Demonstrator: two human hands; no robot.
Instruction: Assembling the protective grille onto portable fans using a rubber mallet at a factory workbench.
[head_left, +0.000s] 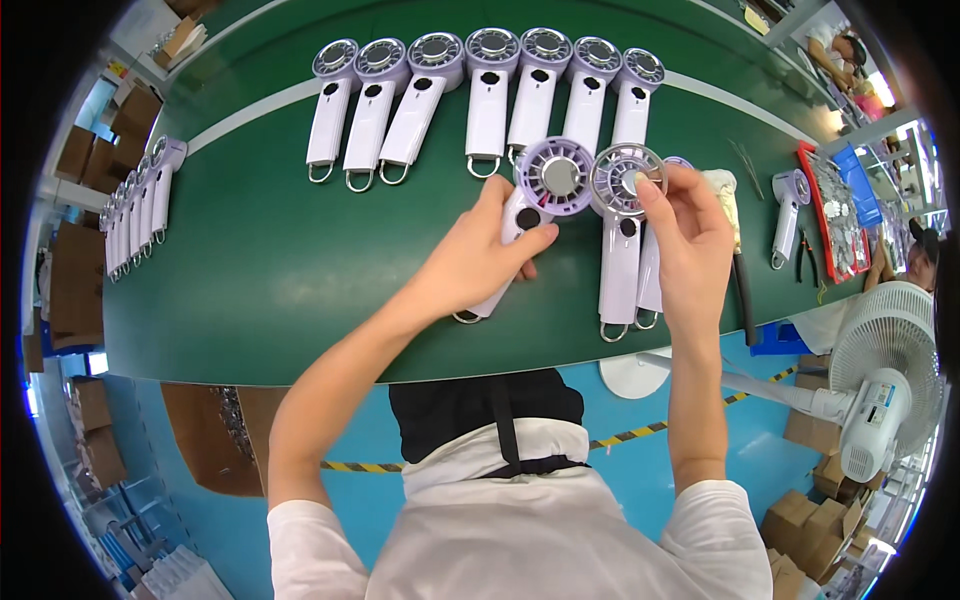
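My left hand [478, 252] is closed around the handle of a lilac handheld fan [557, 176], tilted with its round head up and to the right. The inner blades and silver centre of that head face up. In my right hand [697, 232], a round clear and silver fan cover [612, 186] is pinched between thumb and fingers, close to the right of the fan head. Beneath this hand lie two more handheld fans [619, 275], their heads partly hidden. Several handheld fans [480, 105] lie in a row farther back, heads away from me.
Another group of fans [160, 190] lies at the green table's [250, 300] left end. On the right are a black-handled tool with a wrapped head [743, 295], tweezers [745, 163], a single fan [788, 218], pliers [806, 258] and a red parts tray [832, 225]. A white pedestal fan [880, 400] stands beyond.
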